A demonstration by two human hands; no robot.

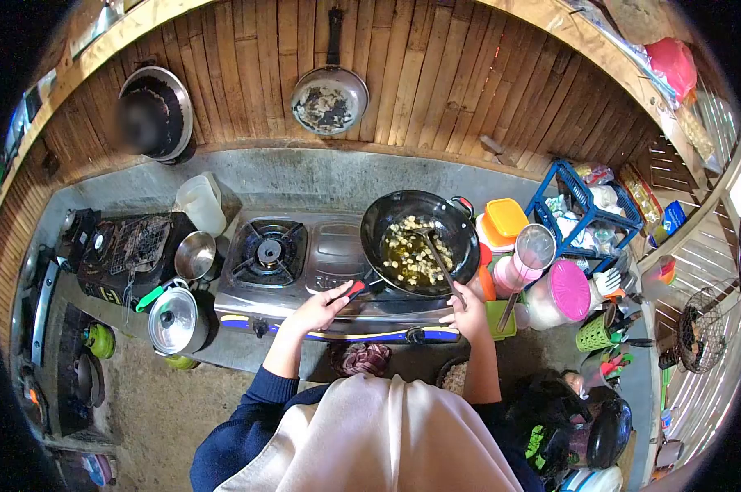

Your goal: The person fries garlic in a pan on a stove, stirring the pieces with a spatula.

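Note:
A black wok (378, 215) sits on the right burner of the gas stove (333, 307). Small pale pieces of food (405, 258) lie in yellowish oil inside it. My left hand (325, 310) is closed round the wok's red-and-black handle (354, 289). In my right hand (469, 312) is the handle of a dark spatula (442, 266), its head down among the pieces. The stove's left burner (269, 252) has nothing on it.
Left of the stove stand a lidded pot (177, 320) and a small metal pan (196, 256). On the right are an orange-lidded container (506, 218), a pink-lidded jar (569, 289) and a blue basket (588, 209). A frying pan (331, 102) hangs on the bamboo wall.

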